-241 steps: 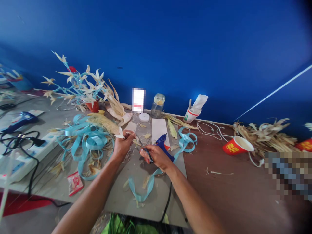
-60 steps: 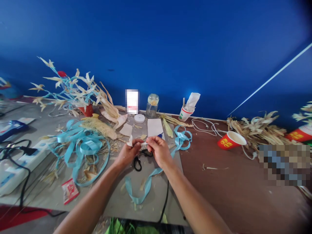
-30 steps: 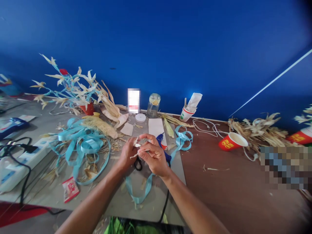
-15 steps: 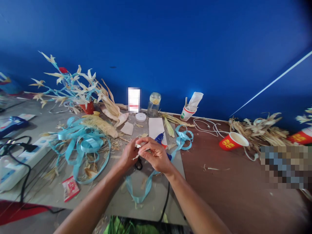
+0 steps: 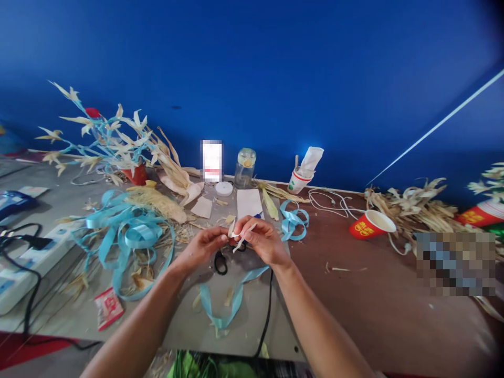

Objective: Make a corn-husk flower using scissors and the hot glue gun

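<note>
My left hand [image 5: 205,244] and my right hand [image 5: 268,242] meet above the middle of the grey table. Pale strips of dried corn husk [image 5: 244,238] stick out between their fingertips, and both hands pinch at them. Just under the hands lies a pair of scissors, one black handle loop [image 5: 221,263] showing and the rest largely covered. A light blue ribbon [image 5: 236,302] loops across the table below my right hand. Behind the hands is a sheet of white paper [image 5: 249,202]; a small dark blue object at its lower edge is mostly hidden by my right hand.
At left are a tangle of blue ribbon [image 5: 137,233], husk flowers on blue stems [image 5: 114,136], a white power strip [image 5: 37,268] and a red packet [image 5: 108,308]. A glass jar [image 5: 244,169] stands behind. Rightwards are a red paper cup [image 5: 364,229] and dried husks [image 5: 413,202].
My hands have spread slightly apart and turned, so the husk strips show more between them. The black scissors handle is more exposed. The whole view has shifted a little.
</note>
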The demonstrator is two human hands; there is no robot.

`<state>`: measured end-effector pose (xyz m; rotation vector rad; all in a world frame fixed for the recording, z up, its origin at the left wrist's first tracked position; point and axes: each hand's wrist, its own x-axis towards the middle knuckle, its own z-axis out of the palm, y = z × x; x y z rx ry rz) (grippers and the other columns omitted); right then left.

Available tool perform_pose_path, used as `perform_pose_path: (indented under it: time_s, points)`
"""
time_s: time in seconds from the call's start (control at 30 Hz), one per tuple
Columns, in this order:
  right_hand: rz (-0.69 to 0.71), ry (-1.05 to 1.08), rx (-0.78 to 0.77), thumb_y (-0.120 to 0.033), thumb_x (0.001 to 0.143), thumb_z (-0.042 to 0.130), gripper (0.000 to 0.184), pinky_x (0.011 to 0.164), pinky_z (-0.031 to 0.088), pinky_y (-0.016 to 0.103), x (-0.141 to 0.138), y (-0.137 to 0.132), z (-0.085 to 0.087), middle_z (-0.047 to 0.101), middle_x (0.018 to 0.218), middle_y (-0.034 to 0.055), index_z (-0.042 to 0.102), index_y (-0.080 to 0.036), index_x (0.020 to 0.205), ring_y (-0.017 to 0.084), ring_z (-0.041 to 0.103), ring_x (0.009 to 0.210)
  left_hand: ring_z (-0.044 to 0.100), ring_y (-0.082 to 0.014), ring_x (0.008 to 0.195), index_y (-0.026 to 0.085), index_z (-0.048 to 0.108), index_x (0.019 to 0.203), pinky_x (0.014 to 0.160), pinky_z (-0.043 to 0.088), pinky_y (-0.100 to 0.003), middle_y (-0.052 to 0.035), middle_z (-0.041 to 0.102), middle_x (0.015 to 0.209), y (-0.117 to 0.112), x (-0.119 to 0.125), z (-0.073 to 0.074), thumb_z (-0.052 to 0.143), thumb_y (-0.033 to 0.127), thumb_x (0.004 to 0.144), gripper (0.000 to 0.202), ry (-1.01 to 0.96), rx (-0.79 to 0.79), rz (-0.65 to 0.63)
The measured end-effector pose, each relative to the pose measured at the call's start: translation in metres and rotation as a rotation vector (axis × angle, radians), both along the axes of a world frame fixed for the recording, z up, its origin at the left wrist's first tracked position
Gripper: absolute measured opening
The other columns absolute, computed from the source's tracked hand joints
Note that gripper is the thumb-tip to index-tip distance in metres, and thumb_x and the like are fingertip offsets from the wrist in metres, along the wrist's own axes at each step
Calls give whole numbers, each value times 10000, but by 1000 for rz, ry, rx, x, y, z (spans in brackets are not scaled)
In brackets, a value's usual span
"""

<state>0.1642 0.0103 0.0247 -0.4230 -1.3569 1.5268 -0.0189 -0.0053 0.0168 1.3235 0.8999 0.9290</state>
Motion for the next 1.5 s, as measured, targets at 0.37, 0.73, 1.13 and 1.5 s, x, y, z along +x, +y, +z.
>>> perform_pose_path:
  time_s: [0.37, 0.73, 1.13, 1.5]
  points:
    - [135, 196, -211, -316, 718, 650, 155, 652, 437, 290, 1, 1, -2, 562, 757, 4, 590, -183, 664, 121, 550, 637, 563, -150, 720, 148, 653, 707, 699, 395, -270, -42, 623, 691, 0, -4, -11, 677, 274, 708, 128, -287, -138, -99]
    - [250, 314, -380, -298, 679, 669, 151, 594, 407, 259, -4, 4, -13, 528, 689, -4, 586, -180, 635, 105, 506, 583, 577, -182, 724, 155, 640, 647, 762, 422, -359, -45, 608, 649, -2, -5, -10, 714, 263, 648, 130, -466, -124, -150]
    - [-92, 17, 25, -268, 781, 605, 91, 580, 423, 277, -6, -8, 5, 549, 1109, 55, 632, -200, 726, 85, 520, 595, 554, -104, 638, 159, 644, 734, 661, 415, -233, -5, 631, 663, 8, 4, -15, 714, 269, 661, 149, -216, -46, 347]
    - [-389, -429, 447, -185, 836, 518, 150, 888, 465, 359, -30, -23, 1, 621, 1131, 84, 658, -224, 872, 190, 584, 1031, 522, -118, 612, 144, 644, 721, 605, 413, -226, -4, 615, 653, 6, 7, -10, 695, 307, 655, 183, -67, 62, 379]
